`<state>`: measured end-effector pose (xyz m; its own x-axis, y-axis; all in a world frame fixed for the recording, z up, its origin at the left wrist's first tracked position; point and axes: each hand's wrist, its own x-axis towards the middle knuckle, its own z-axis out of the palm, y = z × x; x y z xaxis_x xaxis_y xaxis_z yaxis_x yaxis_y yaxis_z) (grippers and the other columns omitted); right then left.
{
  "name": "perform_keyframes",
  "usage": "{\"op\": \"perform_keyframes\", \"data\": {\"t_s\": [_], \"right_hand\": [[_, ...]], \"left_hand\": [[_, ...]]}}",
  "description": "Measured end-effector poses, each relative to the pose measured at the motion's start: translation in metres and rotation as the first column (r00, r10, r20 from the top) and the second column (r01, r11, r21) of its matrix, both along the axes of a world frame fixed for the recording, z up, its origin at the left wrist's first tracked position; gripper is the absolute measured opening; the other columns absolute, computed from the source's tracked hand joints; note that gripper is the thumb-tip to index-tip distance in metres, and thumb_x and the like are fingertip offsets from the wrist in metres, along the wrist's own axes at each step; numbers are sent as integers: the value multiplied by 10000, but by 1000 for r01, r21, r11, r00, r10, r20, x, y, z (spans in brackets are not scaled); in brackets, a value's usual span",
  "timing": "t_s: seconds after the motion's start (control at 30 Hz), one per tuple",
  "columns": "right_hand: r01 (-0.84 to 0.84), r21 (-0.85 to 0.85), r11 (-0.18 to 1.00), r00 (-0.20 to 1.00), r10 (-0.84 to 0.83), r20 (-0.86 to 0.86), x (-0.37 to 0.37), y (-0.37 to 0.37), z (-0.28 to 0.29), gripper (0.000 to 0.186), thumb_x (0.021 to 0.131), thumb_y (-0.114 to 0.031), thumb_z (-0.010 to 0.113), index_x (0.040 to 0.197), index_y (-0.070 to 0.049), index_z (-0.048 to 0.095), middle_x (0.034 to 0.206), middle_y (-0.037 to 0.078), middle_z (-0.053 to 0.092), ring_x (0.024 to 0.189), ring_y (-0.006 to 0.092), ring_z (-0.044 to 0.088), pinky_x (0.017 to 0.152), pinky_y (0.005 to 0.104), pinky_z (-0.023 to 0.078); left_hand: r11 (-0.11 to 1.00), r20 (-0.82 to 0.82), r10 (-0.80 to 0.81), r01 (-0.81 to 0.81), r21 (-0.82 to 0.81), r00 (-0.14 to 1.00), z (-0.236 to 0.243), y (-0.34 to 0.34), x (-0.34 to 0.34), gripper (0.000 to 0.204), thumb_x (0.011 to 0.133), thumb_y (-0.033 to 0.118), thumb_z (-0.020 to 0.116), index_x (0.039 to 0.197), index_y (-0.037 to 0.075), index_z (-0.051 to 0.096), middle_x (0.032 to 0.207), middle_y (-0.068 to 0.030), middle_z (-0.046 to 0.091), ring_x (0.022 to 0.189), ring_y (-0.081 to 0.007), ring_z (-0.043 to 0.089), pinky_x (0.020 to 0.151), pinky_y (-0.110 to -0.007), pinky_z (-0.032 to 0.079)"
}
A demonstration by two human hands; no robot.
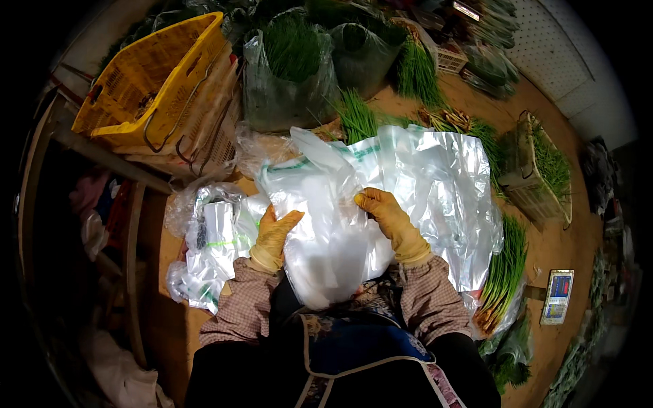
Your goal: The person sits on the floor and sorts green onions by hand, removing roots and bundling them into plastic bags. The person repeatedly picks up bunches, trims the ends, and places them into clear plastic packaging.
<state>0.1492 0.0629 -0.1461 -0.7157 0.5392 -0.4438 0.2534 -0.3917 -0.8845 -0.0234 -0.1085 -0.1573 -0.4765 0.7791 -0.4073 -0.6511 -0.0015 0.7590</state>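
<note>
Both my hands wear yellow gloves and work a large clear plastic bag spread on the wooden table in front of me. My left hand presses flat against the bag's left side, fingers together. My right hand pinches a fold of the same bag near its middle. A pile of smaller clear bags with green print lies just left of my left hand. My checked sleeves and dark apron fill the lower middle.
A yellow plastic basket stands at the back left. Bags of green chives stand behind. Loose chive bundles lie to the right, by a woven basket. A small scale sits near the right edge.
</note>
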Motion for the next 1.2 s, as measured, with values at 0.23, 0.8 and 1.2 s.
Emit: {"op": "perform_keyframes", "data": {"t_s": [0.23,0.8,1.2], "right_hand": [[92,18,996,995,-92,-32,1,0,-3,159,849,-179,640,854,-21,630,706,-34,538,631,53,437,576,204,358],[162,334,928,982,-184,34,73,45,9,223,857,-245,622,875,-23,620,704,-19,537,654,78,462,603,233,388],[130,986,-104,603,-781,-161,280,105,158,646,739,-118,717,1292,-32,395,1201,200,511,1054,260,532,839,355,467]], "left_hand": [[998,-118,9,-16,-63,993,1,3,1,584,761,-10,677,1256,-62,373,1065,-140,576,972,-184,577,867,-273,484],[1000,-36,2,-2,22,999,-9,0,2,413,799,-10,625,1193,20,504,1029,-66,609,895,-159,601,793,-269,499],[865,-682,184,-446,-230,708,48,-178,-191,209,789,31,586,993,-1,554,869,-78,602,756,-154,587,665,-278,498]]}}
